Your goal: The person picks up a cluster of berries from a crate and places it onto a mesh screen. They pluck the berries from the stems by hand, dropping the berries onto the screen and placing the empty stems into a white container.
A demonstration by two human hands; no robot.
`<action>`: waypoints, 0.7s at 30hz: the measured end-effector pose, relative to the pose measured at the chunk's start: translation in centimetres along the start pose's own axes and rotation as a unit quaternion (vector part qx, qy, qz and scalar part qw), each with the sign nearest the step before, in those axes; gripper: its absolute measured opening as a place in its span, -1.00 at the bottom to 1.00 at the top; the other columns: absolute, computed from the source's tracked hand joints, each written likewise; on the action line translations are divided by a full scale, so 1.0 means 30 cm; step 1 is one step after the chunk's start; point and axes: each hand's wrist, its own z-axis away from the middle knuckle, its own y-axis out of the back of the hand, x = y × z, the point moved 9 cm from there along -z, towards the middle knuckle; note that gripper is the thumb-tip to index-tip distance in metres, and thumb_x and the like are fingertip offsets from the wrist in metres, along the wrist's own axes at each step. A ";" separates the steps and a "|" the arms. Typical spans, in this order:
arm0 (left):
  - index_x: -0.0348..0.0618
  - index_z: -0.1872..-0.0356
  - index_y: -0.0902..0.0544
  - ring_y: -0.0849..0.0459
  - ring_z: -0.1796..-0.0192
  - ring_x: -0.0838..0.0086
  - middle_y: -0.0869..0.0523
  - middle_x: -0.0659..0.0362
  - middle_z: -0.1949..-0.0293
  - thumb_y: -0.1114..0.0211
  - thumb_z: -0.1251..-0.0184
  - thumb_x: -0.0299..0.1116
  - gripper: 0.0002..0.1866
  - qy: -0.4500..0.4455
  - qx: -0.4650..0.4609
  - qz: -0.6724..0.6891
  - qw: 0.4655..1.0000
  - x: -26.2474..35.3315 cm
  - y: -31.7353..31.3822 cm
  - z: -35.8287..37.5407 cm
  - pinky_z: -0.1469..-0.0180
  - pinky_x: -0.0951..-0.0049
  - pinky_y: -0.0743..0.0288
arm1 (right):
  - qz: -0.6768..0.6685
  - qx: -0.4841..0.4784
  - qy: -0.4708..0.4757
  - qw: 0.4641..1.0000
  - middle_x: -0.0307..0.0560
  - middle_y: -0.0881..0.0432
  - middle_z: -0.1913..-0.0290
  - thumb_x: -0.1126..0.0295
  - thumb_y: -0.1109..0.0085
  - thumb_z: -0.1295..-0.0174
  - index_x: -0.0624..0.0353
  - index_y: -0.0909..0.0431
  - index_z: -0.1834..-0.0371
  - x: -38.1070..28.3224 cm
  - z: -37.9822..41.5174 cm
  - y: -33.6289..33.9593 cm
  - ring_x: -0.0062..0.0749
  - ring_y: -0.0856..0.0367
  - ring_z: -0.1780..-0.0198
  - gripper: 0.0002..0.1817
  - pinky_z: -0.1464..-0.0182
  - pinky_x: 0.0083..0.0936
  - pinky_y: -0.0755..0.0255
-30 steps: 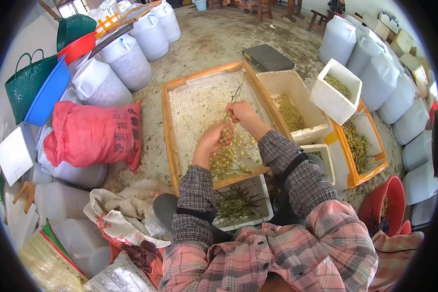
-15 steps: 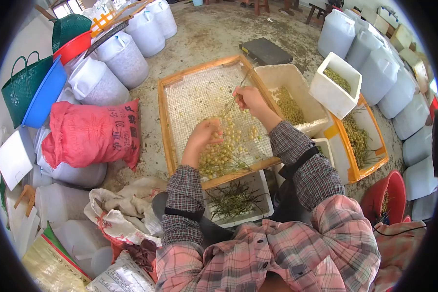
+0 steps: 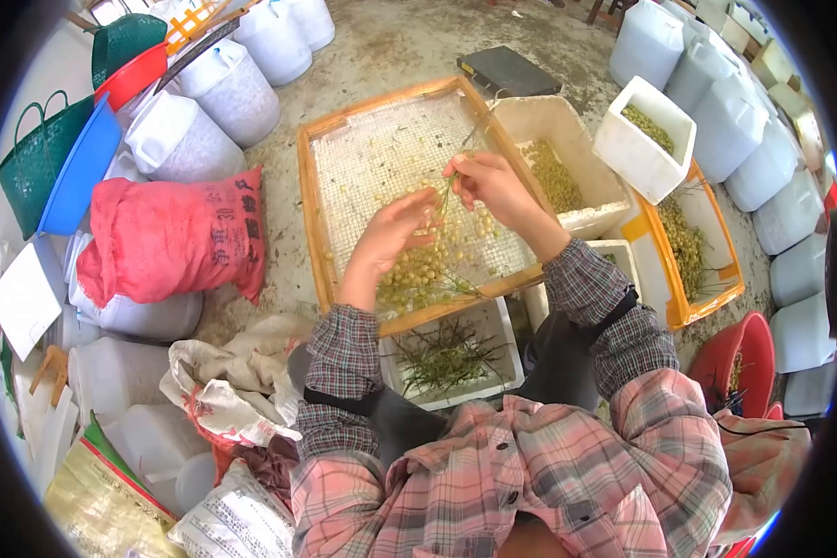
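Seen from my head camera: on a bare concrete floor (image 3: 409, 56) crowded with white jugs (image 3: 181, 139), I work over a wood-framed mesh tray (image 3: 372, 158). My right hand (image 3: 493, 186) pinches a thin green stem (image 3: 448, 191); my left hand (image 3: 391, 232) closes its fingertips on the stem's lower end, above a heap of yellow-green fruits (image 3: 428, 274). A red sack (image 3: 172, 237) lies just beside the tray's left edge, foam boxes (image 3: 553, 167) against its right; the tray's far half is mostly bare mesh.

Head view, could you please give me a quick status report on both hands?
Left hand and right hand both pinching a thin green stem. Above yellow-green berries on the mesh tray. Nothing in between.
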 end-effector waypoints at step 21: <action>-0.19 0.11 -0.67 -0.67 0.29 0.52 -0.71 0.17 0.34 -0.32 -0.28 -0.31 -0.77 0.047 0.100 -0.266 0.958 -0.100 0.207 -0.001 0.25 0.51 -0.60 | 0.546 -0.306 0.014 0.780 0.06 -0.57 0.55 0.20 -0.23 -0.19 0.18 -0.60 0.44 0.481 0.563 -0.272 -0.14 -0.58 0.47 -0.74 0.36 -0.26 -0.42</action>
